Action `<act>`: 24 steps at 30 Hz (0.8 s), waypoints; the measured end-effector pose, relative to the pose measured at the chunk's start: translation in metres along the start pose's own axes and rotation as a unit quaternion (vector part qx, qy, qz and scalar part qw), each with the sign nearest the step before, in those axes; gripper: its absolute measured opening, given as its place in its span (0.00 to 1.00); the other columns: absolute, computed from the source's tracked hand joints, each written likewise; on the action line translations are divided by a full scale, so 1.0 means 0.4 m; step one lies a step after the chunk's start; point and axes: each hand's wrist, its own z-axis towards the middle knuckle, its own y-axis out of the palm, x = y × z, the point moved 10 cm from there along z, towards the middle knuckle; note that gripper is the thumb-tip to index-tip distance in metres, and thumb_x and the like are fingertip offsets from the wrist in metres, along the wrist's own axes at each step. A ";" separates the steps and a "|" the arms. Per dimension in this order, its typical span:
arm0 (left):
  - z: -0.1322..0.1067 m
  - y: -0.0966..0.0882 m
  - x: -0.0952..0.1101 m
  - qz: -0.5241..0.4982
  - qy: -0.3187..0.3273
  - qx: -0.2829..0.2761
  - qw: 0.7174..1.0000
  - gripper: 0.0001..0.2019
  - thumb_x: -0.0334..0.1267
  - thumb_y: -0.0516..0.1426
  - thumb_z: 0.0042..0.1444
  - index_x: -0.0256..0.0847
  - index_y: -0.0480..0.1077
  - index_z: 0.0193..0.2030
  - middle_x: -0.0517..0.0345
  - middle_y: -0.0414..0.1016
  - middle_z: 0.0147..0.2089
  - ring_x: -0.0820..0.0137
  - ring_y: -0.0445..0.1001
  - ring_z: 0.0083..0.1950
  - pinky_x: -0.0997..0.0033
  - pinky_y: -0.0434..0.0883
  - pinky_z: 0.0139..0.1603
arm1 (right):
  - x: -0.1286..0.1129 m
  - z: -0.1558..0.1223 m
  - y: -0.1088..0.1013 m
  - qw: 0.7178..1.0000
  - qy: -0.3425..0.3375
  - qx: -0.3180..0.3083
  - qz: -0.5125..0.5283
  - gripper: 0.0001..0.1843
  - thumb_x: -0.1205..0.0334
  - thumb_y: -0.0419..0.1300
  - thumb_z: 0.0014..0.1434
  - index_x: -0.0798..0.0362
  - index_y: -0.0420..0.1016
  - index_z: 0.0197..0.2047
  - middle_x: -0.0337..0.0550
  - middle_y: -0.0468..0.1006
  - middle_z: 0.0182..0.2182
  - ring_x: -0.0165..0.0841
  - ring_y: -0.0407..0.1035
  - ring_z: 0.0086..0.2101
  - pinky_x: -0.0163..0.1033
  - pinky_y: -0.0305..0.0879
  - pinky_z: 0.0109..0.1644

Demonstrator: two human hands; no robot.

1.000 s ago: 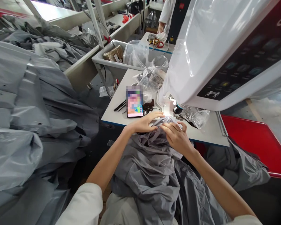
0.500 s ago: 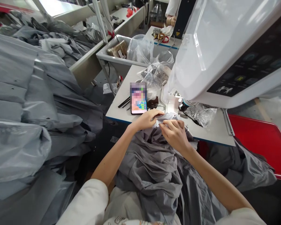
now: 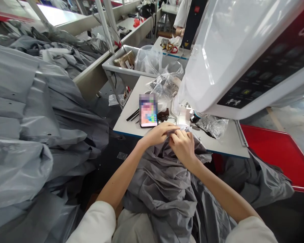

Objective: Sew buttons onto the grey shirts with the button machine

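Grey fabric (image 3: 164,179) spreads in folds over my lap and up onto the edge of the sewing machine table (image 3: 128,125). At that edge my left hand (image 3: 159,134) is closed on the fabric, its fingers reaching right. My right hand (image 3: 182,145) pinches the same fabric with bent fingers, close against the left fingertips. Just beyond both hands is the sewing machine (image 3: 205,67), whose big white head leans in from the upper right. The exact fold between my fingertips is hidden. A phone (image 3: 148,111) with a lit screen stands left of the machine bed.
Piles of grey fabric (image 3: 48,101) fill the left side. Clear plastic bags (image 3: 164,87) lie behind the phone, another plastic bag (image 3: 215,125) to the right. A grey bin (image 3: 108,64) stands behind the table; a red tray (image 3: 276,148) is at right. A co-worker's arm (image 3: 180,20) shows at the back.
My right hand has drawn in toward the left, its fingers curling more tightly near my left fingertips. The whole view has shifted slightly; the fabric stays in both hands.
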 end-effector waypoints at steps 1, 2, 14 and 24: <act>-0.001 -0.001 0.000 -0.001 0.000 0.001 1.000 0.32 0.19 0.46 0.51 0.45 0.64 0.62 0.52 0.69 0.59 0.64 0.66 0.61 0.58 0.64 0.63 | 0.011 -0.001 -0.017 1.000 0.009 0.017 0.019 0.09 0.67 0.55 0.61 0.52 0.73 0.30 0.40 0.75 0.29 0.34 0.65 0.33 0.42 0.51 0.41; -0.001 -0.002 0.001 -0.003 0.001 0.004 1.000 0.32 0.19 0.47 0.51 0.45 0.64 0.62 0.52 0.69 0.59 0.64 0.66 0.61 0.58 0.64 0.63 | 0.027 -0.004 -0.035 0.999 0.022 0.035 0.035 0.08 0.67 0.56 0.62 0.52 0.74 0.32 0.40 0.76 0.30 0.33 0.66 0.33 0.41 0.52 0.41; -0.002 -0.006 -0.002 -0.011 0.000 0.021 1.000 0.31 0.19 0.46 0.52 0.46 0.65 0.61 0.54 0.71 0.57 0.66 0.67 0.59 0.61 0.65 0.61 | 0.178 -0.018 -0.074 0.991 0.067 0.118 -0.011 0.06 0.65 0.56 0.63 0.50 0.75 0.36 0.39 0.78 0.32 0.32 0.69 0.34 0.40 0.57 0.40; 0.047 -0.009 0.032 0.014 -0.061 0.105 0.993 0.19 0.38 0.56 0.60 0.39 0.66 0.57 0.47 0.67 0.59 0.61 0.63 0.62 0.57 0.60 0.66 | 0.165 -0.057 -0.040 0.995 0.012 0.065 0.069 0.16 0.69 0.52 0.64 0.53 0.73 0.53 0.46 0.79 0.45 0.36 0.70 0.48 0.41 0.63 0.51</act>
